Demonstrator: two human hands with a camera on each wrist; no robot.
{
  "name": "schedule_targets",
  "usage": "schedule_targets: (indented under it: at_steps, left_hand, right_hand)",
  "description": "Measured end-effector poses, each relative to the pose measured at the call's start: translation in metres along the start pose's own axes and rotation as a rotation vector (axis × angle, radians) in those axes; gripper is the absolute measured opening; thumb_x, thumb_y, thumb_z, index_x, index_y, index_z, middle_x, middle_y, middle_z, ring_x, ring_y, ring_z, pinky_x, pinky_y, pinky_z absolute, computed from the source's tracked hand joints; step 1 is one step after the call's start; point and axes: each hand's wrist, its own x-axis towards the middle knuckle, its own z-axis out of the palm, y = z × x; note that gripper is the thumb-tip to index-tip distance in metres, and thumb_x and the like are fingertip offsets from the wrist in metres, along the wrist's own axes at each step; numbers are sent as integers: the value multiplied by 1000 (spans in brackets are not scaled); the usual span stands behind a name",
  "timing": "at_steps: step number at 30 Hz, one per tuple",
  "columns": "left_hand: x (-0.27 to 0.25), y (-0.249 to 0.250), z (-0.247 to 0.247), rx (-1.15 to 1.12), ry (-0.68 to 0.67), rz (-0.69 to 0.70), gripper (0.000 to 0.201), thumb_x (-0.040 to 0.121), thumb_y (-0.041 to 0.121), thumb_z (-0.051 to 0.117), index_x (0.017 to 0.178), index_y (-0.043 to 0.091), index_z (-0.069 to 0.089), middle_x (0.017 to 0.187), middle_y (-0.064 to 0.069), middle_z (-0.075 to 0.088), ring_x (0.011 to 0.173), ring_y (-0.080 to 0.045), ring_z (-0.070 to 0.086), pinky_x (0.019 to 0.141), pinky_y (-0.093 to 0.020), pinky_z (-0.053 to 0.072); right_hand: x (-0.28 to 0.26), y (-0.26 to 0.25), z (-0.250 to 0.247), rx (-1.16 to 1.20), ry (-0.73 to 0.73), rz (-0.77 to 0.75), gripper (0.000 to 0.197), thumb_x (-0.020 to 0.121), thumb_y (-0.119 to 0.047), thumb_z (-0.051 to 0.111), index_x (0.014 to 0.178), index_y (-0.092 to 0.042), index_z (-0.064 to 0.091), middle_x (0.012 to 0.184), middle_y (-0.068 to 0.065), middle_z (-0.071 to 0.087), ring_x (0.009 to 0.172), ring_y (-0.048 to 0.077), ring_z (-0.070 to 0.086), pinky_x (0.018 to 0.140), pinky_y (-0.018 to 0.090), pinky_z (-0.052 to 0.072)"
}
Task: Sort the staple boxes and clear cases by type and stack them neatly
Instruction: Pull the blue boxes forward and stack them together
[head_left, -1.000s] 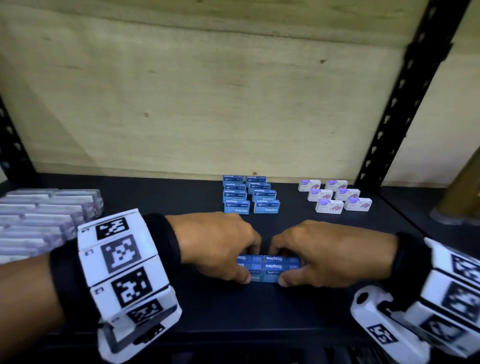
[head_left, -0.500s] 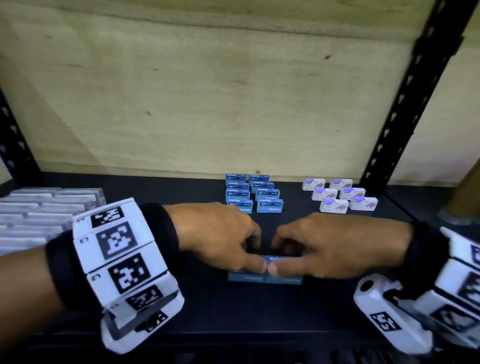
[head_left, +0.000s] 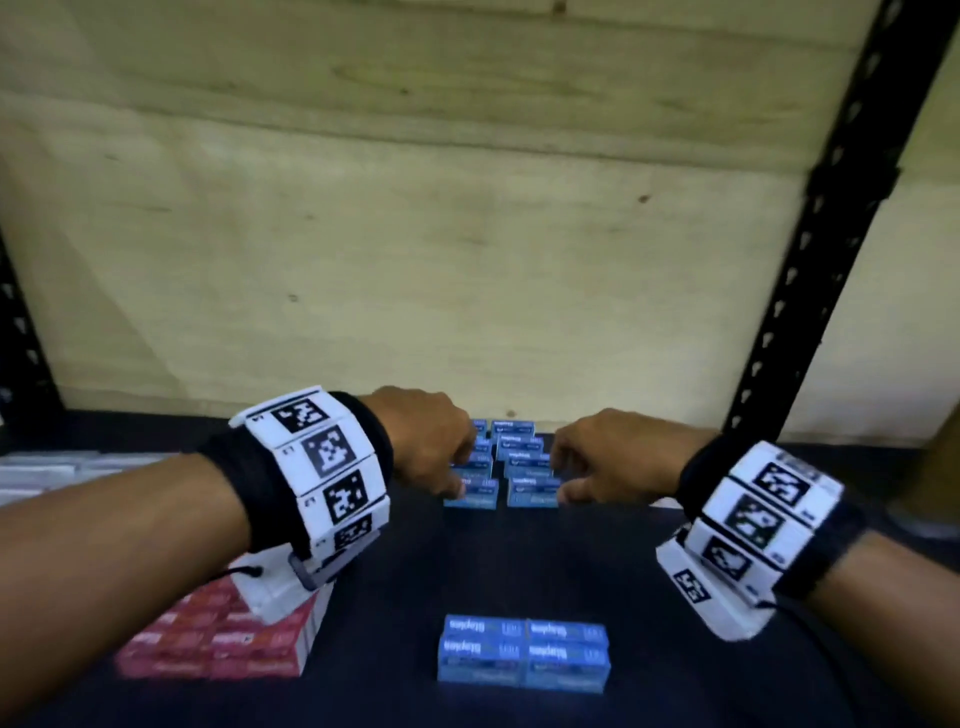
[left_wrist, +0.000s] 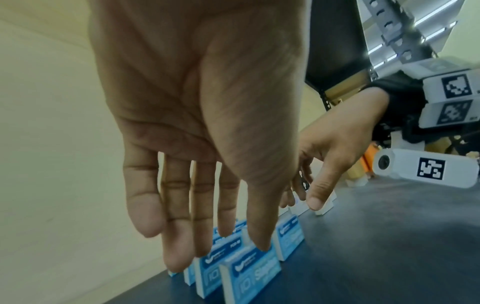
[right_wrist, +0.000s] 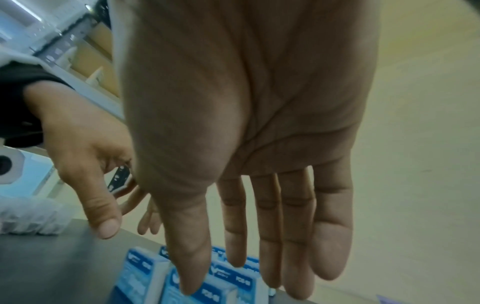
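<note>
Two rows of upright blue staple boxes (head_left: 511, 467) stand at the back of the dark shelf (head_left: 519, 561). My left hand (head_left: 449, 467) reaches over the left row and my right hand (head_left: 569, 480) over the right row. In the left wrist view the left hand (left_wrist: 221, 246) hangs with straight fingers just above the blue boxes (left_wrist: 249, 273) and holds nothing. The right hand (right_wrist: 246, 277) is likewise straight-fingered over the boxes (right_wrist: 228, 281). A neat block of flat blue staple boxes (head_left: 522, 652) lies near the front edge.
Red staple boxes (head_left: 223, 639) lie stacked at the front left. Clear cases (head_left: 52, 467) are piled at the far left. White boxes (left_wrist: 324, 207) stand by the right thumb. A black shelf post (head_left: 831, 260) rises at the right, before a plywood back wall (head_left: 415, 260).
Both hands let go of the flat blue block near the front and moved back to the upright blue rows. The head view pulled back, so the block now shows low in the frame.
</note>
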Motion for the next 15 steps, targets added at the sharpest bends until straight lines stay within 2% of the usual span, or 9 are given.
schedule_targets:
  at_steps: [5, 9, 12, 15]
  left_hand:
    - [21, 5, 7, 65, -47, -3, 37, 90, 44, 65, 116, 17, 65, 113, -5, 65, 91, -24, 62, 73, -34, 48]
    - [26, 10, 7, 110, -39, 22, 29, 92, 30, 65, 117, 16, 64, 115, -6, 62, 98, -27, 62, 72, -32, 45]
    - [24, 11, 6, 132, -16, 43, 22, 93, 24, 63, 113, 16, 66, 113, -6, 62, 87, -24, 58, 68, -32, 44]
    - [19, 9, 3, 123, -12, 57, 23, 92, 26, 64, 113, 17, 66, 110, -5, 62, 93, -25, 63, 68, -31, 45]
  right_hand:
    - [20, -1, 0, -26, -62, -1, 30, 90, -35, 70, 115, -20, 65, 114, 0, 67, 101, 23, 63, 90, 37, 52]
    - [29, -3, 1, -49, -61, -22, 17, 92, -21, 65, 108, -17, 67, 110, 4, 68, 98, 25, 64, 84, 35, 52]
    - [29, -5, 1, -89, -62, -22, 16, 93, -20, 63, 107, -14, 68, 106, 6, 68, 95, 25, 65, 78, 35, 50]
    - [21, -6, 0, -81, -51, -32, 15, 94, -21, 61, 105, -16, 69, 102, 3, 69, 90, 23, 64, 74, 32, 49]
